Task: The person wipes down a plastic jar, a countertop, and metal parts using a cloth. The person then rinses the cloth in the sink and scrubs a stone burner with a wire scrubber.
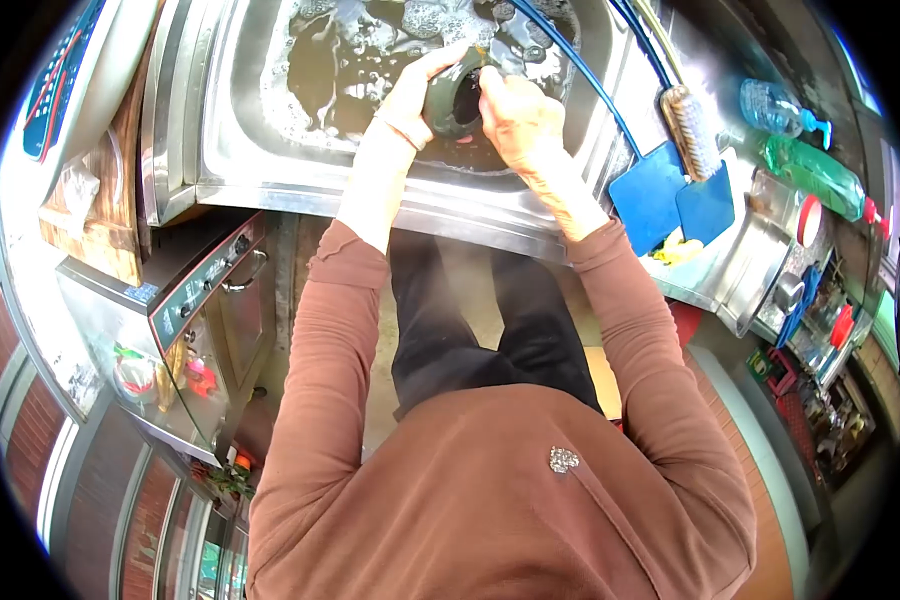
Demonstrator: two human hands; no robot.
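Over a metal sink (370,205) of murky, foamy water (335,75), a dark greenish round vessel (446,105) is tilted so its dark opening faces right. My left hand (410,100) is wrapped round its left side, with the thumb along the upper edge. At the opening's right edge my right hand (520,115) has its fingers curled, the fingertips partly inside. Whether those fingers hold the rim or something small is hidden.
Blue flyswatter-like paddles (648,195) and a brush (690,130) lie on the sink's right ledge. Farther right are a clear bottle (770,108), a green bottle (815,175) and a red-lidded jar (808,220). A glass-fronted cabinet (195,310) stands at left.
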